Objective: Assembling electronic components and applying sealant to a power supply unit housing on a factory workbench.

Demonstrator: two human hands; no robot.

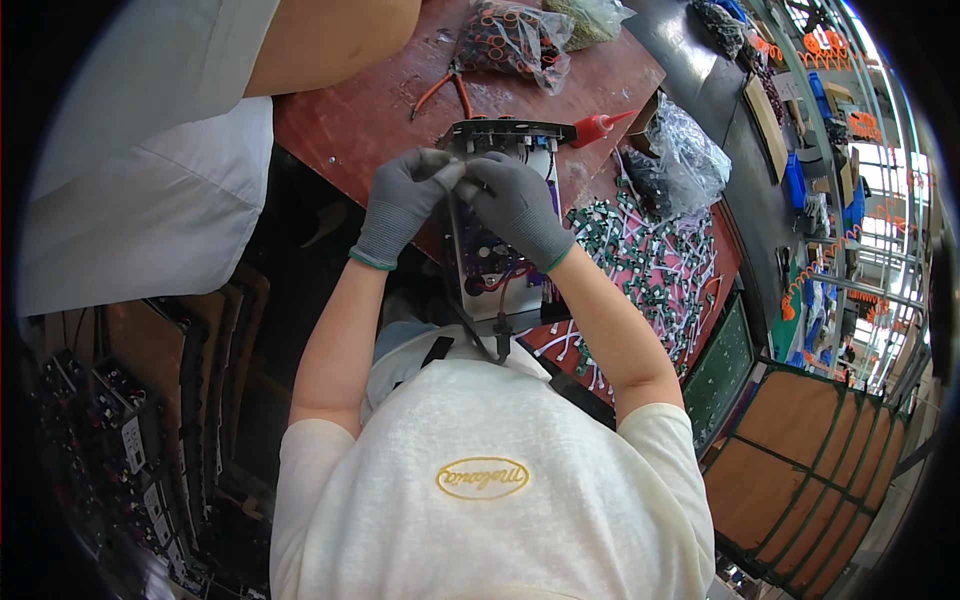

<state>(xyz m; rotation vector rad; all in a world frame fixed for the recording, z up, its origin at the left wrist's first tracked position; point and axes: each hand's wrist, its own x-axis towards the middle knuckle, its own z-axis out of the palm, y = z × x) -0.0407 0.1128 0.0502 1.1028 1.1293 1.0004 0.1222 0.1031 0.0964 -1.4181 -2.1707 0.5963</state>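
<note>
An opened electronic device (522, 293) with a pale metal chassis, purplish circuit boards and red wires lies before me at the table's near edge. Its black panel (515, 129) stands across the far end. My left hand (408, 190), in a grey knit glove, is closed in a pinch over the device's far left corner. Against its fingertips, my gloved right hand (512, 200) pinches too, above the boards. Whatever sits between the fingertips is too small to make out. A black cable (502, 335) hangs at the near end of the device.
Orange-handled pliers (446, 96) and bagged parts (515, 45) lie beyond the panel. A red squeeze bottle (598, 128) is at its right. Small green boards with white leads (645, 270) cover the table's right side. Another person's arm (330, 45) reaches in at upper left.
</note>
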